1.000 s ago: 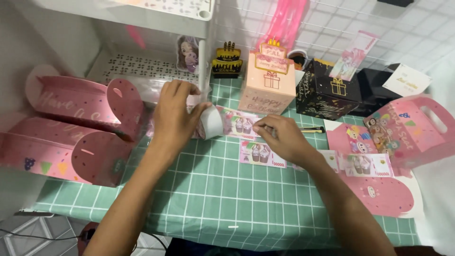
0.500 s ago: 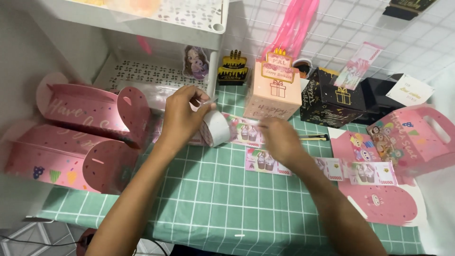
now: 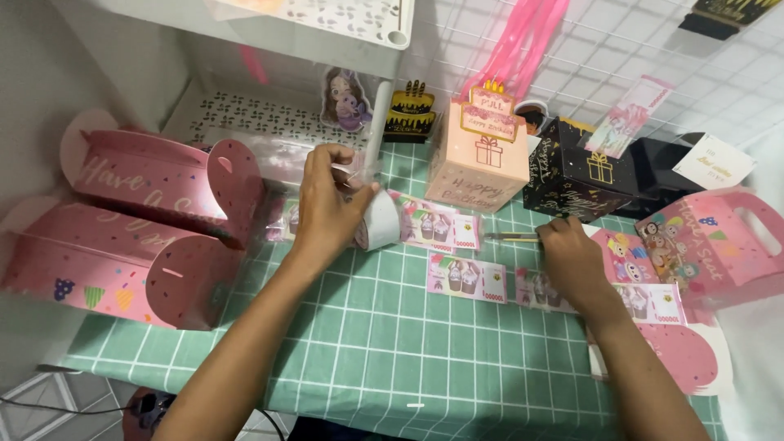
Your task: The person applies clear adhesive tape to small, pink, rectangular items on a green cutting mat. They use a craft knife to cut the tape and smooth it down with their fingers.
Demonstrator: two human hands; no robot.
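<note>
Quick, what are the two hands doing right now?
Left hand: closed, holding a white roll of clear sleeve.
Right hand: fingers curled, resting on the strip of play notes; a thin stick lies by its fingertips, grip cannot be told.

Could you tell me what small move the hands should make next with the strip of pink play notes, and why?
Probably lower the left hand, bringing its white roll of clear sleeve onto the green checked mat; the right hand pins the strip of pink play notes flat.
</note>
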